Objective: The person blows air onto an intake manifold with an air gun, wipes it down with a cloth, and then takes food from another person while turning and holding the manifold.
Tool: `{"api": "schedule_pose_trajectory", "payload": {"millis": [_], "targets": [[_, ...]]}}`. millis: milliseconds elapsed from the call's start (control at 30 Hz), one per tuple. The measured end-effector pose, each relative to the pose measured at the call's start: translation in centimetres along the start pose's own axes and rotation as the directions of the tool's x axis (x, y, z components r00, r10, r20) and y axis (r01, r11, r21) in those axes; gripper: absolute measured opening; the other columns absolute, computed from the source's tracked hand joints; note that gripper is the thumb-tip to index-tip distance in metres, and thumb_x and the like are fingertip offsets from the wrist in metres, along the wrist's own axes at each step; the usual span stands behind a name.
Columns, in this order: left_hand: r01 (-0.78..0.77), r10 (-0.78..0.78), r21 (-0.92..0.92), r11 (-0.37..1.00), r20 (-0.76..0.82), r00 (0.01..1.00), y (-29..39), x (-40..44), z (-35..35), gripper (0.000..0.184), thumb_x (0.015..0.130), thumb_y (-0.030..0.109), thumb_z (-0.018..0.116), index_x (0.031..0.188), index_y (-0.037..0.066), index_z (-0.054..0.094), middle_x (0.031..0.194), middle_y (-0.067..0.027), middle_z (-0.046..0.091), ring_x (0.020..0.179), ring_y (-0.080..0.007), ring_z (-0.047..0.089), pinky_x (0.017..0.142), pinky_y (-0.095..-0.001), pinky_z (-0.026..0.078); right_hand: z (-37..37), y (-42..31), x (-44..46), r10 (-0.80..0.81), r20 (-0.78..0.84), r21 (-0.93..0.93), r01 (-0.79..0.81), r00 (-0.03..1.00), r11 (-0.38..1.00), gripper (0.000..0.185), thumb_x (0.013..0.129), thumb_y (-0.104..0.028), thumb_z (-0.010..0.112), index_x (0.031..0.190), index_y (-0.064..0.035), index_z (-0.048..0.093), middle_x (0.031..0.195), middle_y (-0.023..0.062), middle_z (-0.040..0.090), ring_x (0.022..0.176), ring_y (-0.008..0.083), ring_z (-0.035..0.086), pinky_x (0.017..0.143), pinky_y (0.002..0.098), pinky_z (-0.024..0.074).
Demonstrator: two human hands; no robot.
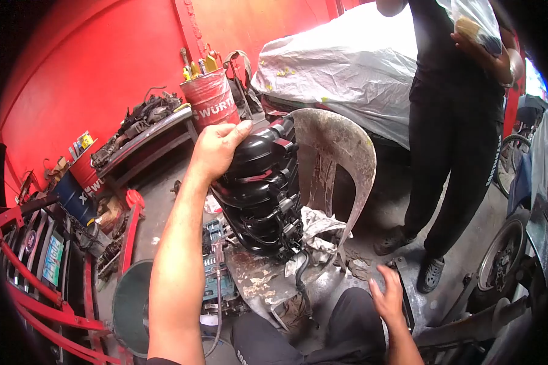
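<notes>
A black plastic intake manifold (259, 194) stands on end on the seat of a worn, paint-flecked plastic chair (356, 146). My left hand (219, 146) grips its upper left edge, thumb over the top and the other fingers partly hidden. From the manifold's lower end a black hose (301, 280) hangs past the seat edge. My right hand (388, 295) is held out near my right knee, fingers apart and holding nothing. Crumpled white cloth (319, 231) lies on the seat beside the manifold.
A socket tool set (212, 267) lies left of the chair, near a dark green bucket (131, 304). Another person (453, 115) stands at the right, holding a plastic bag (481, 27). Behind are a red drum (210, 97), a parts-laden bench (155, 140) and a covered vehicle (341, 61).
</notes>
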State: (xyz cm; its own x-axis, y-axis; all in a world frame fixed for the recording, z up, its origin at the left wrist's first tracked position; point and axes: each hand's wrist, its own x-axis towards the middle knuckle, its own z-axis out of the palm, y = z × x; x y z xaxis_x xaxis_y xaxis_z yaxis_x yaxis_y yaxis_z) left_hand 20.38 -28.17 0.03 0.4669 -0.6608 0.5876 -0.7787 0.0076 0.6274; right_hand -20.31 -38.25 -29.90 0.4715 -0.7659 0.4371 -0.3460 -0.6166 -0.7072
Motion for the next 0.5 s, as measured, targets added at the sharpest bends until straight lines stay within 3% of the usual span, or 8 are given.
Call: {"api": "schedule_pose_trajectory", "payload": {"millis": [67,100,133,167,200,233,300,500], "targets": [[0.013,-0.013,0.028,1.000,0.002,1.000,1.4,-0.4,-0.1,0.043,0.095,0.042,0.063,0.091,0.000,0.073,0.072,-0.0076,0.066,0.070,-0.0135,0.058,0.070,-0.0319,0.047,0.2,8.6,-7.9,0.192,0.094,-0.211,-0.169,0.977,0.963,0.051,0.089,-0.030,0.066,0.129,-0.0001,0.054,0.127,0.0226,0.058,0.120,0.0409,0.052,0.104,0.0470,0.0399],[-0.006,0.006,0.025,1.000,-0.009,1.000,1.4,-0.6,0.1,0.043,0.095,0.042,0.063,0.090,0.000,0.072,0.071,-0.0083,0.065,0.069,-0.0137,0.058,0.069,-0.0323,0.046,0.2,13.2,-13.5,0.315,0.121,-0.302,-0.267,0.941,0.915,0.053,0.091,-0.035,0.064,0.126,0.0035,0.057,0.124,0.0252,0.059,0.120,0.0432,0.052,0.104,0.0480,0.0395],[-0.028,0.028,0.021,0.999,-0.022,0.999,1.4,-0.9,0.2,0.044,0.095,0.043,0.062,0.089,0.000,0.072,0.070,-0.0091,0.065,0.069,-0.0140,0.057,0.068,-0.0328,0.046,-0.1,16.9,-18.1,0.676,0.191,-0.329,-0.602,0.712,0.727,0.048,0.089,-0.033,0.067,0.121,0.0016,0.060,0.120,0.0259,0.057,0.115,0.0385,0.055,0.101,0.0461,0.0428],[-0.044,0.045,0.017,0.999,-0.032,0.998,1.4,-1.1,0.4,0.044,0.095,0.043,0.062,0.088,0.001,0.071,0.069,-0.0098,0.064,0.068,-0.0142,0.057,0.067,-0.0332,0.046,-0.5,21.8,-24.5,0.707,0.290,-0.054,-0.726,0.645,0.685,0.045,0.095,-0.037,0.060,0.119,0.0000,0.063,0.120,0.0207,0.061,0.111,0.0309,0.058,0.098,0.0434,0.0446],[-0.056,0.058,0.047,0.997,-0.036,0.998,1.4,-1.2,0.4,0.044,0.095,0.043,0.062,0.087,0.001,0.071,0.069,-0.0107,0.063,0.067,-0.0150,0.056,0.066,-0.0337,0.045,-1.7,22.0,-27.5,0.829,0.374,-0.047,-0.884,0.416,0.464,0.047,0.094,-0.039,0.060,0.122,-0.0012,0.060,0.123,0.0204,0.057,0.114,0.0312,0.055,0.099,0.0431,0.0423],[-0.067,0.070,0.078,0.995,-0.041,0.997,1.4,-1.2,0.4,0.045,0.096,0.043,0.061,0.086,0.001,0.070,0.069,-0.0115,0.063,0.066,-0.0158,0.056,0.065,-0.0341,0.045,-2.6,20.3,-28.5,0.869,0.441,-0.079,-0.955,0.224,0.286,0.049,0.094,-0.040,0.059,0.125,-0.0025,0.057,0.126,0.0201,0.054,0.117,0.0316,0.051,0.101,0.0428,0.0400],[-0.072,0.077,0.103,0.992,-0.044,0.996,1.7,-1.9,0.6,0.045,0.096,0.044,0.061,0.085,0.001,0.069,0.068,-0.0129,0.061,0.065,-0.0174,0.055,0.065,-0.0348,0.045,-3.3,16.9,-28.6,0.840,0.538,-0.129,-0.978,0.070,0.164,0.053,0.094,-0.044,0.058,0.130,-0.0051,0.052,0.132,0.0195,0.047,0.122,0.0324,0.044,0.105,0.0422,0.0353],[-0.082,0.088,0.148,0.986,-0.038,0.995,2.3,-1.9,0.7,0.043,0.095,0.044,0.061,0.087,0.002,0.070,0.069,-0.0145,0.062,0.065,-0.0195,0.056,0.065,-0.0354,0.046,-5.3,8.0,-25.6,0.676,0.736,-0.163,-0.979,-0.036,0.125,0.070,0.092,-0.053,0.055,0.146,-0.0127,0.036,0.152,0.0177,0.026,0.139,0.0347,0.024,0.115,0.0404,0.0213]]}}
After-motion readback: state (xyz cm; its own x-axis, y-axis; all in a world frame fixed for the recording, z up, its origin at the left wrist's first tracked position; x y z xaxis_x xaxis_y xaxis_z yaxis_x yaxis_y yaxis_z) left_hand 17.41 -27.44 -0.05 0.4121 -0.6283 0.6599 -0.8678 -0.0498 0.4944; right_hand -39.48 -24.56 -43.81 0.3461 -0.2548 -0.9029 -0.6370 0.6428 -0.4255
